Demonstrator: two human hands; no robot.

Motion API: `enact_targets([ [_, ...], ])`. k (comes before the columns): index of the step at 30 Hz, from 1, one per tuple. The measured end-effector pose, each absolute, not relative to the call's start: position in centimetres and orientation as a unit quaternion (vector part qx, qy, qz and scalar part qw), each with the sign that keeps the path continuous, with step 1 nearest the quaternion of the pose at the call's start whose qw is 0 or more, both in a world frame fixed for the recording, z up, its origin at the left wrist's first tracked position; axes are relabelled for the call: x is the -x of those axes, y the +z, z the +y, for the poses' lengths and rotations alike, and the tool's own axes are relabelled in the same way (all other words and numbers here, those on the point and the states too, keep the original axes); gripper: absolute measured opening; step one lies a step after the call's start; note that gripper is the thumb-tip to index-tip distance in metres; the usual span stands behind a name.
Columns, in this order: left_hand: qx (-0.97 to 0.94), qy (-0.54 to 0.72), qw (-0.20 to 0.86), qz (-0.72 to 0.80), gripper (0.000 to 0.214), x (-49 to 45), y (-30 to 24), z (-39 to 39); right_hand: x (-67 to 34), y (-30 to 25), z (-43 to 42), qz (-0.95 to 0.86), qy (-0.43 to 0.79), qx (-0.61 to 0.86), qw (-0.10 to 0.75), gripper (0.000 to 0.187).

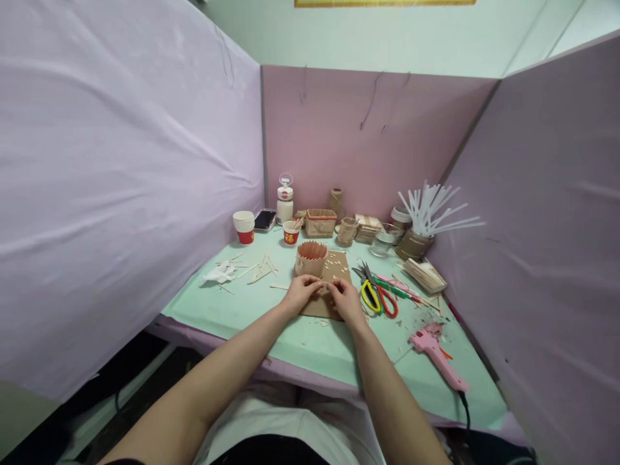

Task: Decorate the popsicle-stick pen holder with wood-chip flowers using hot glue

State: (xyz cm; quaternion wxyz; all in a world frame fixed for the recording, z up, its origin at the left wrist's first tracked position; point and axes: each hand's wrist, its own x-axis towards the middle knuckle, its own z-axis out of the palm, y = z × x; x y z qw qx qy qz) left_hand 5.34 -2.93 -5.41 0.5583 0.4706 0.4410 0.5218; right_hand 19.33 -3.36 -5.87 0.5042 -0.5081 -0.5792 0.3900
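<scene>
Over a brown cardboard sheet point(339, 265), my left hand point(303, 294) and my right hand point(345, 299) meet with their fingertips pinched close together. Whatever lies between the fingertips is too small to make out. Just behind my left hand stands a round wooden cup-like piece point(310, 259) with a jagged, toothed rim. Small pale wood chips point(334, 263) are scattered on the cardboard. To the right of my right hand lie yellow-handled scissors point(371, 297) and red-handled scissors point(388, 302).
A pink glue gun point(438, 358) lies front right, its cord over the table edge. White glue sticks point(429, 210) fill a holder at back right. Paper cups point(244, 227), a white bottle point(285, 206), a woven box point(320, 223) and a glass bowl point(384, 241) line the back.
</scene>
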Motion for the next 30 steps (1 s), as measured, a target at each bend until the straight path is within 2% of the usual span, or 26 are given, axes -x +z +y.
enact_targets([
  [30,-0.47,0.517,0.548,0.459,0.021,-5.45,-5.31,-3.06,-19.26,-6.41,-3.17,-0.584,0.383,0.519,0.493,0.034],
])
